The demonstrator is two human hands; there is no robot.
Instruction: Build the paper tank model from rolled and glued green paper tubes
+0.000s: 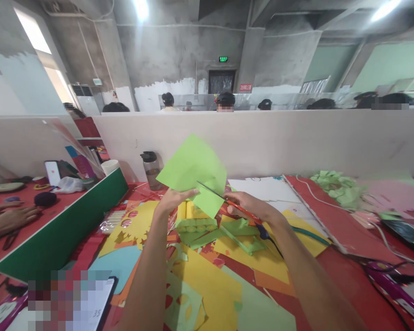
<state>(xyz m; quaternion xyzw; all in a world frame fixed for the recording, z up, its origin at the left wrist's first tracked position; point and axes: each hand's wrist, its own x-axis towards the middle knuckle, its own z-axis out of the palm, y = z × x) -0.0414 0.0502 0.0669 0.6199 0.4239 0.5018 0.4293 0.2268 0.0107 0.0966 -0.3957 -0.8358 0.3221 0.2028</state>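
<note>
A light green sheet of paper (193, 161) is raised above the table, pinched at its lower left edge by my left hand (175, 198). My right hand (246, 206) is closed around red-handled scissors (232, 204). Their dark blades reach across the lower part of the sheet, with one blade lying over its face. Below the hands sits a yellow paper piece with green scalloped strips (196, 223). Loose green paper strips (241, 230) lie beside it on yellow sheets (207, 280).
A dark bottle (151, 170) stands by the white partition (279, 142). A green board (69, 225) edges the left side; another person's hands (14, 220) are beyond it. Crumpled green paper (338, 186) lies right, a phone (105, 299) lower left.
</note>
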